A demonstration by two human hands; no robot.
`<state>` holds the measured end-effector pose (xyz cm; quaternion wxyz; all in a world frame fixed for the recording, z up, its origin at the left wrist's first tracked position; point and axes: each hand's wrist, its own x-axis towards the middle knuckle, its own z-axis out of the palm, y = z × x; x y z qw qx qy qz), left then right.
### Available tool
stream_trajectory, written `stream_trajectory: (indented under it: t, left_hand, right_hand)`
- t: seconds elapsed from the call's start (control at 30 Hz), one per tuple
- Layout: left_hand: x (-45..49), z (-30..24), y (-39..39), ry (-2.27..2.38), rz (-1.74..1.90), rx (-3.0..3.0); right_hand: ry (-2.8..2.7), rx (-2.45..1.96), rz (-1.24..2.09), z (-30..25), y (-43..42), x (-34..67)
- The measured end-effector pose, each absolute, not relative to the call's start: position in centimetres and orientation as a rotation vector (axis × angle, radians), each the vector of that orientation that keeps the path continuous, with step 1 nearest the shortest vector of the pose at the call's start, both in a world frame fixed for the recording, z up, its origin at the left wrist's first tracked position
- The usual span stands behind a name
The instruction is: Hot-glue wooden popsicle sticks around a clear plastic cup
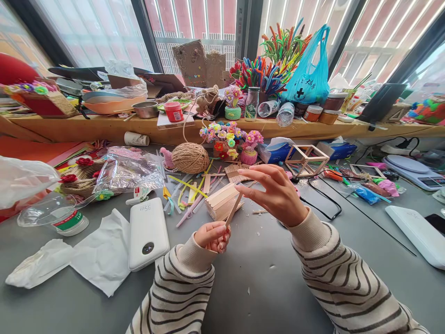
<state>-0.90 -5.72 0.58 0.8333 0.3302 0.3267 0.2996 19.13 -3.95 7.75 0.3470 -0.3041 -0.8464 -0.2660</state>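
Observation:
Between the fingers of my left hand (213,235), closed on its lower end, is a wooden craft stick (233,209) tilted up to the right. My right hand (278,194) is raised beside the stick's top end, fingers stretched and apart; whether a fingertip touches the stick I cannot tell. Behind the stick lies a small piece built of craft sticks (219,199) set side by side, partly hidden by it. More loose craft sticks (207,183) and coloured strips (187,185) lie just beyond.
A white power bank (149,232) and crumpled tissue (100,253) lie left. A twine ball (190,157), yarn flowers (252,144) and a stick frame (308,161) stand behind. A black cable (335,204), thin rod (375,222) and kitchen scale (415,171) are right.

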Motion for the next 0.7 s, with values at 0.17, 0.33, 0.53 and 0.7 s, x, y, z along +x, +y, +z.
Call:
stream_trajectory:
  t: [0.17, 0.33, 0.53, 0.7]
  left_hand:
    - [-1.0, 0.19, -5.64, 0.654, 0.639, 0.722]
    - [-1.0, 0.05, -5.57, 0.69, 0.606, 0.723]
    - [-1.03, -0.03, -5.65, 0.699, 0.61, 0.713]
    - [-1.13, -0.32, -5.59, 0.648, 0.617, 0.713]
  right_hand:
    - [-2.195, -0.8, -0.709, 7.72, -3.91, 19.15]
    - [-2.178, -0.788, -0.792, 7.69, -3.95, 18.9]
    - [-2.176, -0.769, -0.809, 7.55, -3.82, 18.96]
    - [-2.186, -0.783, -0.831, 7.48, -3.73, 19.06]
